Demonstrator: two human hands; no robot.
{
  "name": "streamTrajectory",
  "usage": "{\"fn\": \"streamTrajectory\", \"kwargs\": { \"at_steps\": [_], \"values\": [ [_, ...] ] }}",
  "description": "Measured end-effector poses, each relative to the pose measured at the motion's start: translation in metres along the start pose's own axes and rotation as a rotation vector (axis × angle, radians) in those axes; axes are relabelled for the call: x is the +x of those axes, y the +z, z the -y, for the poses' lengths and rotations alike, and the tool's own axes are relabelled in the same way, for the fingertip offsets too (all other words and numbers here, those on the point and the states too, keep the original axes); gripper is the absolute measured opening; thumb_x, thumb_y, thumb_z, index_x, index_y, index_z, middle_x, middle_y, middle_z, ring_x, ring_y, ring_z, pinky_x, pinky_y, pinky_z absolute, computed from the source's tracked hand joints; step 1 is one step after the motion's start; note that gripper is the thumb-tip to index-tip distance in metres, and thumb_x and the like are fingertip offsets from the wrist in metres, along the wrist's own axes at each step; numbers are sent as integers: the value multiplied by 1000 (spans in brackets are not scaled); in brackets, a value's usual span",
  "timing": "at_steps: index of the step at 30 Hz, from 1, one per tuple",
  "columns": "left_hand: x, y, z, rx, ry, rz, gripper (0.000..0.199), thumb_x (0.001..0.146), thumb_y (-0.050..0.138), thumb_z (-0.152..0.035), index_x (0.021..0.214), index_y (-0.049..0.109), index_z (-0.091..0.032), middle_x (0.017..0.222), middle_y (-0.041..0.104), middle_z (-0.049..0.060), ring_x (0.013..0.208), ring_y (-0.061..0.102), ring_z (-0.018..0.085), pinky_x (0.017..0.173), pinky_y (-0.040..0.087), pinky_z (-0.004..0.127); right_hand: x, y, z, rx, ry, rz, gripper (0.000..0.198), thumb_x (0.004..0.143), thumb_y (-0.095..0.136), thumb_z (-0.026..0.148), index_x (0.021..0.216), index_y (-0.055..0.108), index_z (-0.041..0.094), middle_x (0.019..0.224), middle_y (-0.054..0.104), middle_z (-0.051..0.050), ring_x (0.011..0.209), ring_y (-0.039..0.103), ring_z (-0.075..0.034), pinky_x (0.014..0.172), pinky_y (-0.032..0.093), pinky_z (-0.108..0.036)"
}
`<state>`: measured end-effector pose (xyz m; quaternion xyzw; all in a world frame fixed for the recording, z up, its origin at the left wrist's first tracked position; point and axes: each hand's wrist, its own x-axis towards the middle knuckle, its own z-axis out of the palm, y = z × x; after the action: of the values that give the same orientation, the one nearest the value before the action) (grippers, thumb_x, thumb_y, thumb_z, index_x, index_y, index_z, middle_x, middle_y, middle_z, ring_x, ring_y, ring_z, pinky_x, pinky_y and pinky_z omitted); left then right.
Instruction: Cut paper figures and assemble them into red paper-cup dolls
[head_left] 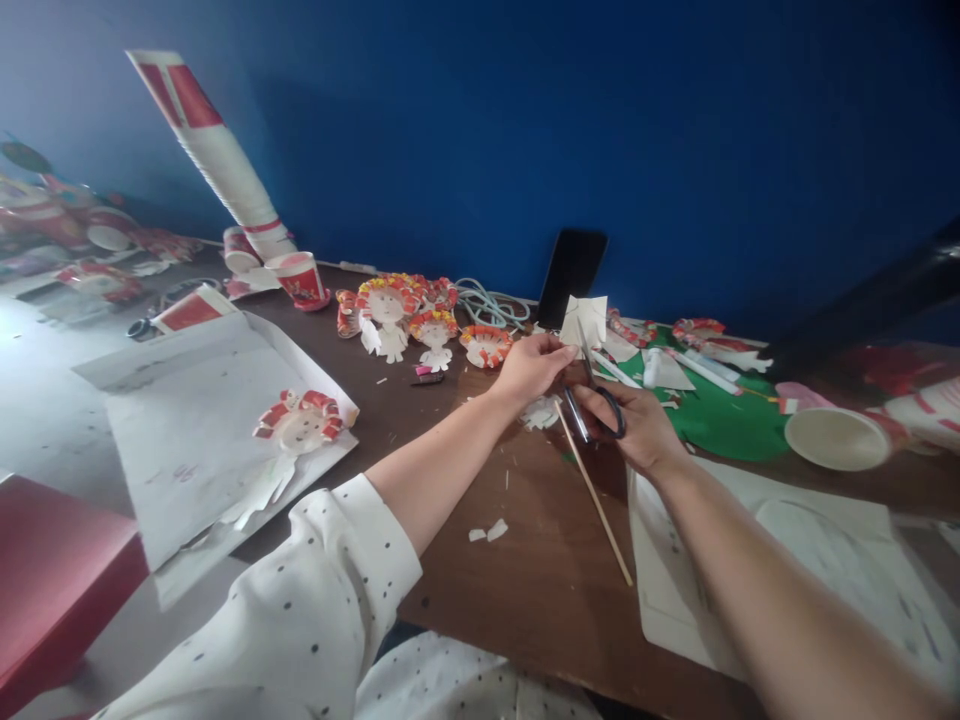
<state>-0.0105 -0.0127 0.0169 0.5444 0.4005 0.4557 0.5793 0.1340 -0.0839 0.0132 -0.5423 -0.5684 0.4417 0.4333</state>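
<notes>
My left hand (534,368) pinches the lower edge of a small off-white piece of paper (589,322), held up above the table. Faint lines show on the paper. My right hand (637,425) grips a pair of scissors (616,412) with dark handles, and their blades point up against the paper. Beneath the hands a thin wooden stick (600,505) lies slanted on the table, with white paper cuttings (540,412) near its upper end. More scraps (495,530) lie closer to me.
Several paper figures with red-orange curled rims (386,305) stand at the back beside a leaning phone (574,275). A stack of cups (225,165) tilts at the left. White sheets (172,440) flank the work area. A green disc (735,420) and a paper cup (840,438) lie right.
</notes>
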Motion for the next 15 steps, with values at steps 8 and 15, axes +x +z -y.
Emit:
{"fn": "streamTrajectory", "kwargs": {
  "at_steps": [8, 15],
  "values": [
    [-1, 1, -2, 48, -11, -9, 20, 74, 66, -33, 73, 60, -14, 60, 56, 0, 58, 51, 9, 62, 42, 22, -2, 3, 8, -77, 39, -27, 36, 73, 66, 52, 66, 59, 18, 51, 54, 2, 47, 47, -10, 45, 38, -23],
    [0, 0, 1, 19, -17, -7, 21, 72, 68, -33, 72, 60, -14, 60, 55, 0, 55, 49, 8, 61, 41, 22, -1, 0, 4, -54, 40, -20, 32, 74, 66, 49, 68, 60, 18, 50, 51, 3, 46, 45, -10, 44, 37, -22]
  ]
}}
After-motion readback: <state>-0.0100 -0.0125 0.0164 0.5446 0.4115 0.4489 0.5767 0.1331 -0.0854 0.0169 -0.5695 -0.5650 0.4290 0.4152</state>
